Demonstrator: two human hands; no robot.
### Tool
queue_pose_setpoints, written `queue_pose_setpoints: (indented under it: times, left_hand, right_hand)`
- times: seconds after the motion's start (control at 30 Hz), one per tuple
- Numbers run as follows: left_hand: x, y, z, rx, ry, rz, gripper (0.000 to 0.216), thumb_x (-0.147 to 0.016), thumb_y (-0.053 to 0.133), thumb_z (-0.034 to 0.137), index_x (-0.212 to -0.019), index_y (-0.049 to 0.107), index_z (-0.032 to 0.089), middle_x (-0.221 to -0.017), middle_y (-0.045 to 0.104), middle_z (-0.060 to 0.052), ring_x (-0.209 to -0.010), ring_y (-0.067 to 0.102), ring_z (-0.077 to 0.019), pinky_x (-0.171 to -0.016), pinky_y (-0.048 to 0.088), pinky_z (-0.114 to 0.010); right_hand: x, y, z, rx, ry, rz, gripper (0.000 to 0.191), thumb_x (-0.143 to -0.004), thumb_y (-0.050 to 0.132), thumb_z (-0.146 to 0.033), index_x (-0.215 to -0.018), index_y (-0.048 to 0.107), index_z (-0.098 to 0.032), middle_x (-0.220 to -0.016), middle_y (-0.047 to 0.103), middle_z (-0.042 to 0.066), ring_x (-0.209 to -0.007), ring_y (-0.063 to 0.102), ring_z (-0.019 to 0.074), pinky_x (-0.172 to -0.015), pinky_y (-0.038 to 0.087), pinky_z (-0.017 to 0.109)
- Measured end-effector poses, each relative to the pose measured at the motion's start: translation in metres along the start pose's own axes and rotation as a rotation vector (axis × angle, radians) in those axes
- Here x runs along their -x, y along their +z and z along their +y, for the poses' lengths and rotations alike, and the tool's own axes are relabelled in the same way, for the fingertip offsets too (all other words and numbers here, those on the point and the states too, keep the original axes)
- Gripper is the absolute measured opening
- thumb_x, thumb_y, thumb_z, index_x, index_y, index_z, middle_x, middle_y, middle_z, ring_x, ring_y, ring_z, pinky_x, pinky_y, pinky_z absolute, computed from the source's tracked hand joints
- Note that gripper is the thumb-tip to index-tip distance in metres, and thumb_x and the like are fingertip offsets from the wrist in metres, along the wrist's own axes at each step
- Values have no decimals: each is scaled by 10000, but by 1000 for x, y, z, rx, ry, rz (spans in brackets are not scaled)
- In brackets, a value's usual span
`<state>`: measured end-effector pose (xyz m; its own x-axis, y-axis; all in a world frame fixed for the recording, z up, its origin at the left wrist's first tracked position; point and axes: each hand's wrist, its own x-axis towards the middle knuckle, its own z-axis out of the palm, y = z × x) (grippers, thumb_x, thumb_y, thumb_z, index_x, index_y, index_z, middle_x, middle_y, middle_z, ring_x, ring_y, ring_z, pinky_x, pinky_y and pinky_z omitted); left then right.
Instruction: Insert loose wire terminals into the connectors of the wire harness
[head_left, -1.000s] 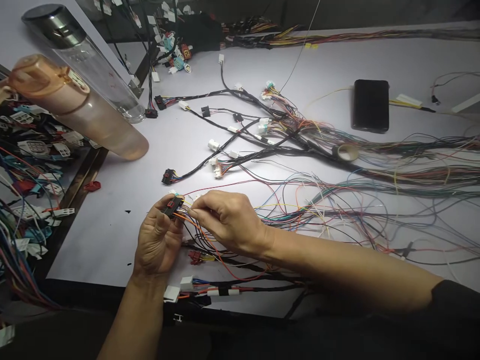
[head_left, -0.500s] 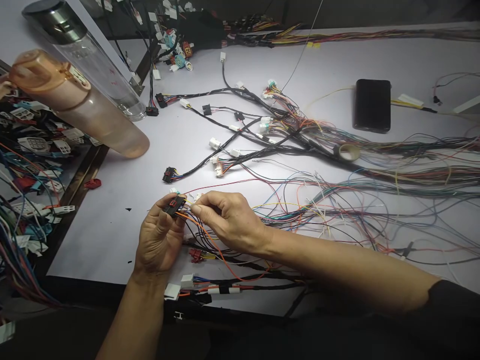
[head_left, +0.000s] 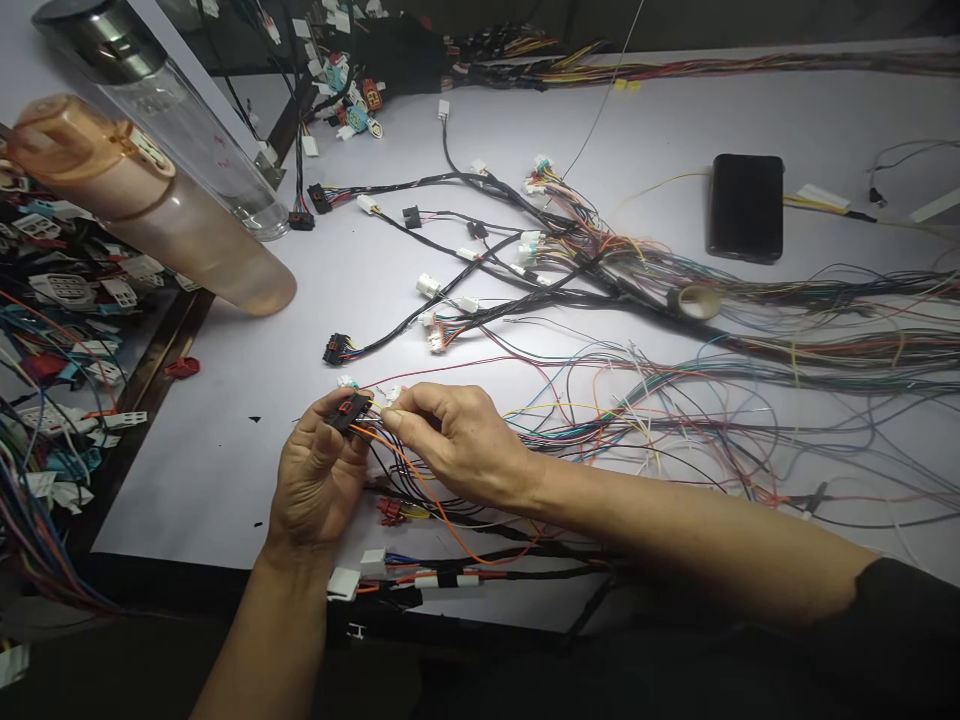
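Note:
My left hand [head_left: 315, 480] is closed around a small black connector with a red insert [head_left: 348, 409], held just above the white table. My right hand [head_left: 457, 440] pinches a wire at the connector's right side, thumb and forefinger pressed together. Orange wires [head_left: 420, 490] run from the connector down under my right wrist. A loose wiring harness [head_left: 570, 270] with black-taped branches and white plugs spreads across the table beyond my hands.
Two bottles, one orange-tinted [head_left: 142, 205] and one clear [head_left: 165, 110], stand at the left. A black phone [head_left: 745, 206] lies at the upper right, a tape roll [head_left: 695, 301] near it. Bins of connectors [head_left: 60, 330] sit past the table's left edge. White plugs [head_left: 360, 575] lie by the near edge.
My right fingers have shifted slightly at the connector, and the orange wire loop has moved a little. The view has drifted slightly; both hands stay in place.

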<state>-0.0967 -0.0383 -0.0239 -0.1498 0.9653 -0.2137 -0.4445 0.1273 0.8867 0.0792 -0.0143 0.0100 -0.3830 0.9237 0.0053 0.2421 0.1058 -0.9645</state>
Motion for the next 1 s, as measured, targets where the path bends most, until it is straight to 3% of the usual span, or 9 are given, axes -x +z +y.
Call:
queue_pose_setpoints:
  times: [0.23, 0.53, 0.77, 1.0]
  left_hand:
    - [1, -1, -3, 10, -18, 1, 453, -621, 879, 450, -964, 729, 195, -992, 718, -31, -871, 674, -128, -799, 565, -160]
    - [2, -1, -2, -31, -54, -15, 473, -622, 877, 452, -993, 727, 200, -993, 716, -47, -869, 674, -141, -809, 562, -172]
    - [2, -2, -3, -66, -63, -26, 522, -577, 899, 460, -991, 724, 196, -966, 716, -55, -844, 674, -134, -804, 552, -169]
    - [1, -2, -5, -100, -36, -70, 498, -591, 906, 399, -1007, 720, 197, -1021, 699, -50, -904, 664, -141, -843, 548, -188]
  right_hand:
    - [5, 7, 11, 269, -335, 85, 220, -962, 505, -248, -864, 663, -131, -813, 658, 31, -727, 570, 114, -679, 414, 231]
    - [4, 3, 10, 624, -468, 76, 254, -992, 427, -206, -850, 632, -155, -759, 616, 8, -679, 528, 114, -585, 341, 272]
    - [5, -3, 9, 797, -659, 205, 253, -989, 392, -146, -793, 550, -164, -703, 536, -1, -625, 466, 134, -554, 296, 303]
    - [8, -5, 12, 810, -617, 207, 211, -986, 421, -139, -837, 569, -157, -741, 564, 6, -655, 484, 145, -553, 292, 309]
